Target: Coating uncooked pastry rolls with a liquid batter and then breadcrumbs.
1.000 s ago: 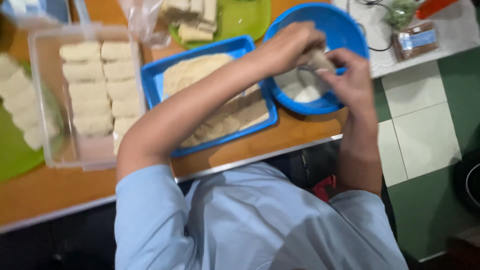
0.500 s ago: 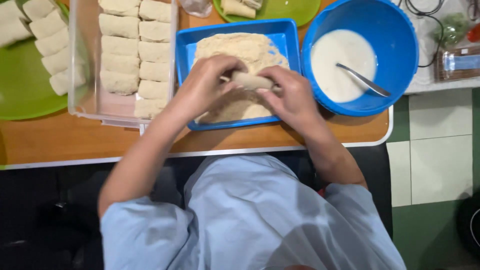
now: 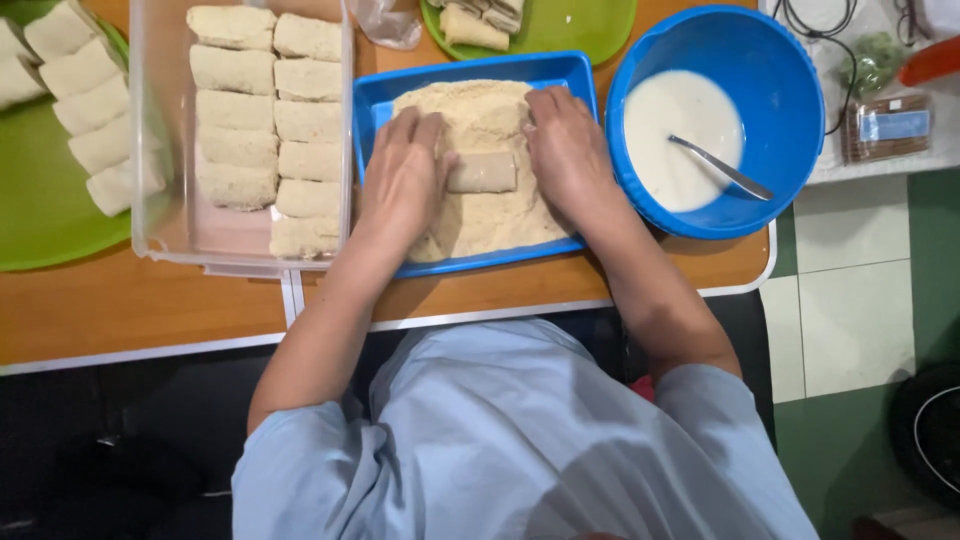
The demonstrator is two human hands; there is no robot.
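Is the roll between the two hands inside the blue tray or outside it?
Inside. The roll lies on crumbs within the blue tray, between the left hand and right hand.

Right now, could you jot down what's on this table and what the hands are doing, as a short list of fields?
left hand: flat on the crumbs, touching the roll's end
right hand: at the roll's other end
roll: lying in the crumbs between the hands
blue tray: holds breadcrumbs
blue bowl: white batter, metal spoon
clear box: two rows of crumbed rolls
green plate: uncoated rolls
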